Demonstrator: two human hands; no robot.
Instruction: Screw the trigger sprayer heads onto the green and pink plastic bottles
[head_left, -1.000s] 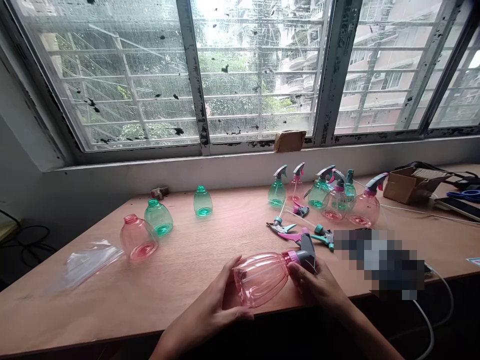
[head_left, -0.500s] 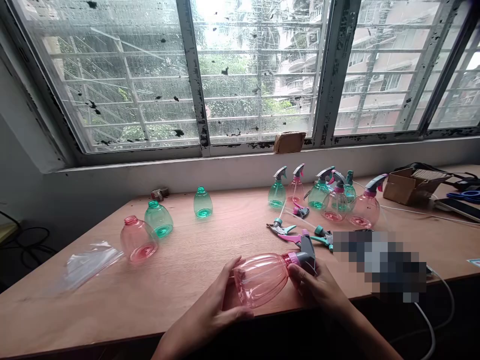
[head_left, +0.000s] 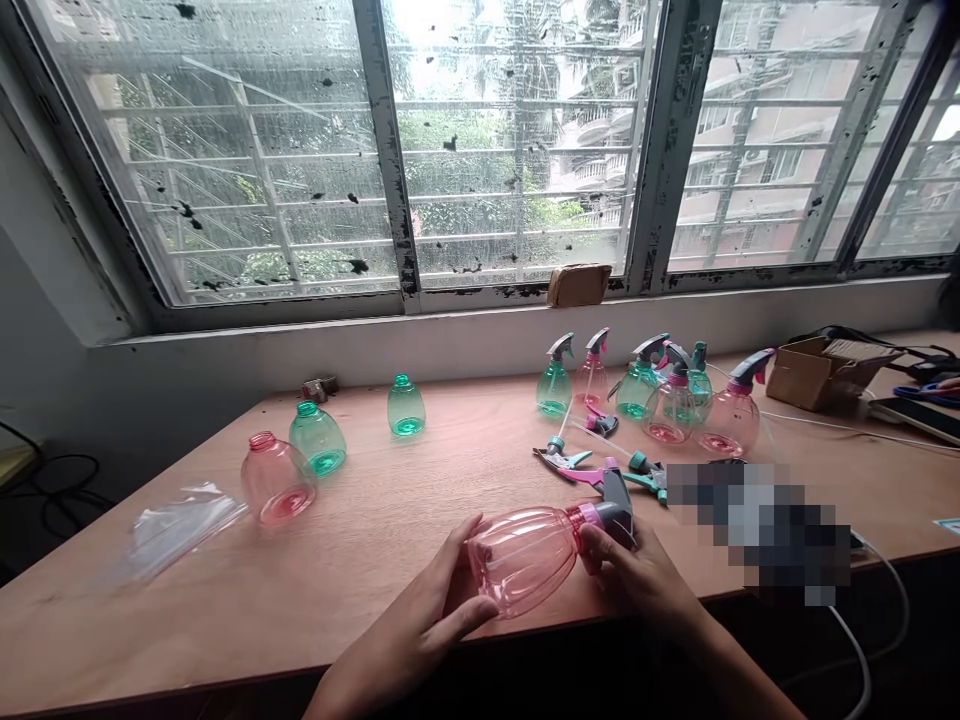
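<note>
A clear pink spray bottle (head_left: 525, 560) lies on its side in the air over the table's front edge, its neck pointing right. My left hand (head_left: 442, 600) cups the base end, thumb along the lower side. With its fingers closed round the pink collar, my right hand (head_left: 630, 565) grips the neck below the grey spray head (head_left: 616, 505). Just beyond the bottle lie loose spray heads: a grey and teal one (head_left: 559, 455), another with a teal trigger (head_left: 649, 475), and one with pink parts (head_left: 601, 425).
Capless bottles stand at left: a pink one (head_left: 277, 480), a green one (head_left: 319, 440) and another green one (head_left: 406, 405). A plastic bag (head_left: 184, 525) lies near them. Several bottles with spray heads, including a pink one (head_left: 729, 420), stand at back right beside a cardboard box (head_left: 821, 375).
The pink spray bottle stays almost in place between both hands. My left thumb has shifted slightly up and left, and my right fingers have moved a little at the collar.
</note>
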